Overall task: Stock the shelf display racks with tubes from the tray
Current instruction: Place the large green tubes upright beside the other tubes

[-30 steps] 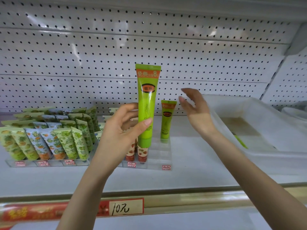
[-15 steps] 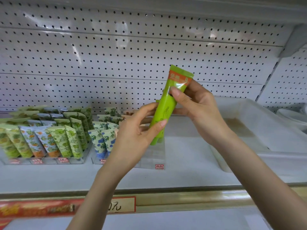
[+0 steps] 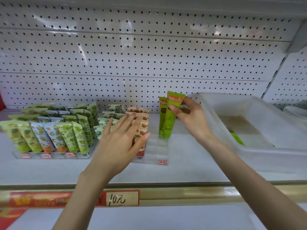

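Most racks look full: the right hand (image 3: 191, 118) pinches a green tube (image 3: 171, 120) into the clear rack (image 3: 156, 151), the left hand (image 3: 119, 140) is spread empty, and one spare tube (image 3: 235, 136) lies in the tray (image 3: 265, 156).

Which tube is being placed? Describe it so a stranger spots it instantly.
On the white shelf, find the clear stepped rack left of the translucent tray. In its right column stands the front green tube; unlike the rear green tube, it is pinched by the right hand.
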`<act>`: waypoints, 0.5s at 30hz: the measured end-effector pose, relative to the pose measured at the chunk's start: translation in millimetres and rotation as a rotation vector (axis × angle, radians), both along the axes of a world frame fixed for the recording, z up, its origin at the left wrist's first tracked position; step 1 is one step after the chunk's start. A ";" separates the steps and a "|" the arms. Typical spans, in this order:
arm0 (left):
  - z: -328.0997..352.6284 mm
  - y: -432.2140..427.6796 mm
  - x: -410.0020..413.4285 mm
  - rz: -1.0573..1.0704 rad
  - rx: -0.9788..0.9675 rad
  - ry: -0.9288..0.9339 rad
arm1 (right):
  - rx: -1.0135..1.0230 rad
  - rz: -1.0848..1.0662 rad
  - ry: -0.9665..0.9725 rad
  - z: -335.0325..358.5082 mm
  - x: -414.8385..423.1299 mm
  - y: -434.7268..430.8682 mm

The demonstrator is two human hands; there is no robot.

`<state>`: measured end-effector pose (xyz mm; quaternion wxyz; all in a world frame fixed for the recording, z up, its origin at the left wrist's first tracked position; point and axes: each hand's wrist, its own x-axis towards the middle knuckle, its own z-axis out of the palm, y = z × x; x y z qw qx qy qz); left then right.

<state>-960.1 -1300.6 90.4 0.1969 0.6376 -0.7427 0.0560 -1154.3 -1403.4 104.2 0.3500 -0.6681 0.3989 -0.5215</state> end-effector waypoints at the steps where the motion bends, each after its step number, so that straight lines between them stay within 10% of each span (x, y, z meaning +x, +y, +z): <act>1: -1.8 -0.1 0.3 0.001 0.009 -0.007 | -0.003 -0.004 -0.004 -3.8 1.5 -2.2; 15: -9.1 -3.4 -4.1 -0.015 0.028 -0.029 | -0.005 -0.029 -0.009 -18.0 7.6 -9.6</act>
